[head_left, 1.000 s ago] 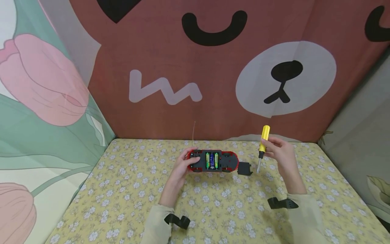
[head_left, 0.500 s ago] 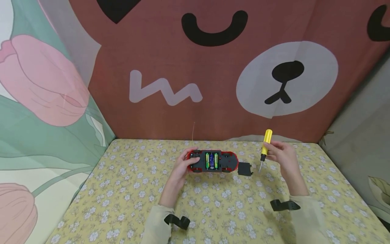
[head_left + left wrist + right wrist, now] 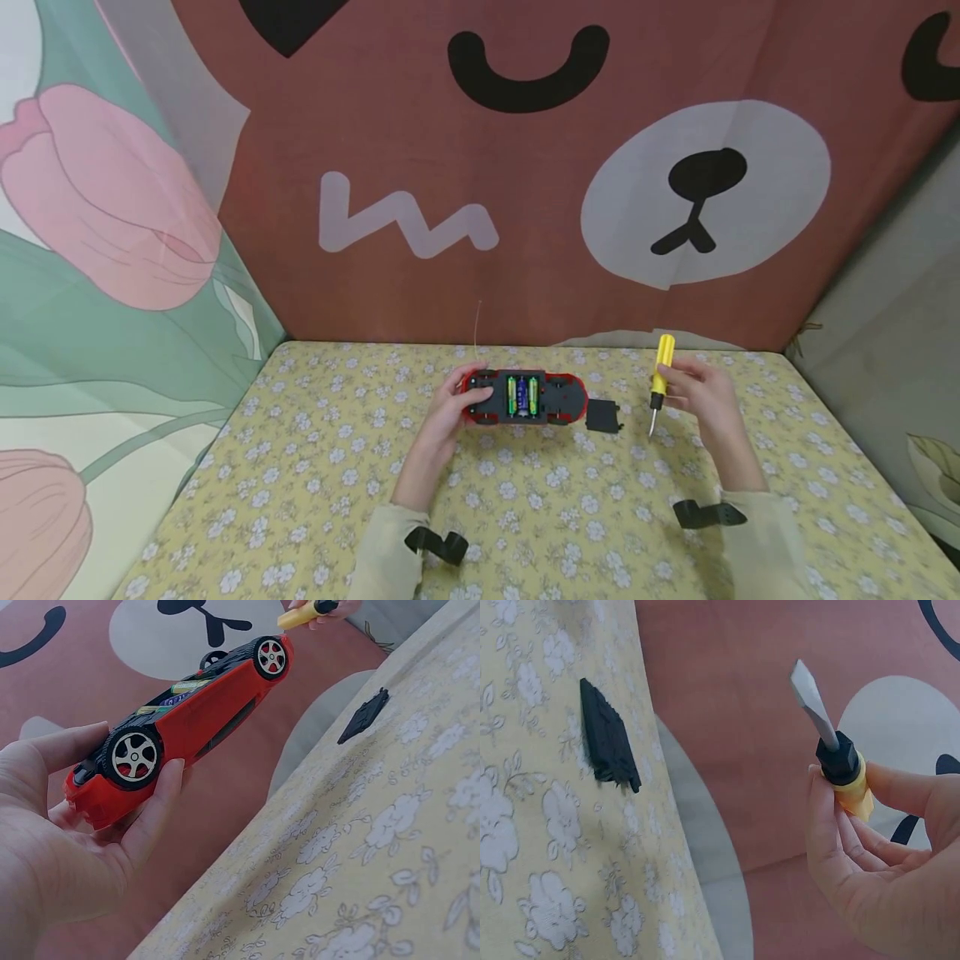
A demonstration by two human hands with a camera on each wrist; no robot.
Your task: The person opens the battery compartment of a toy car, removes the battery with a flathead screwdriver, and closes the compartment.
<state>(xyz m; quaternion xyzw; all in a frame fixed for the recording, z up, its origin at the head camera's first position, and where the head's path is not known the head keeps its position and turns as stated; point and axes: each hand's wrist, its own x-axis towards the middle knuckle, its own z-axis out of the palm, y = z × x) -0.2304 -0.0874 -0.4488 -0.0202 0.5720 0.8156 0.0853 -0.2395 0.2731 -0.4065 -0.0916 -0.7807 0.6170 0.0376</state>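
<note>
A red toy car (image 3: pixel 557 397) is held upside down by my left hand (image 3: pixel 447 408), the thumb across its black underside and the fingers round its left end. In its open battery bay sit 3 batteries (image 3: pixel 522 396), two green and one blue between them. The left wrist view shows the car's red side (image 3: pixel 206 712) and silver-spoked wheels. My right hand (image 3: pixel 703 392) pinches a yellow-handled screwdriver (image 3: pixel 663 367), its tip pointing down. In the right wrist view the screwdriver's flat blade (image 3: pixel 810 697) is plain. Between car and screwdriver lies a black battery cover (image 3: pixel 603 416).
A yellow flowered cloth (image 3: pixel 480 517) covers the table. Behind it hangs a fabric backdrop (image 3: pixel 405 292) with a brown bear face. From the car's left end a thin wire antenna (image 3: pixel 476 329) sticks up.
My right hand has moved slightly right and down with the screwdriver, away from the battery cover. The left hand and the toy car have stayed nearly still.
</note>
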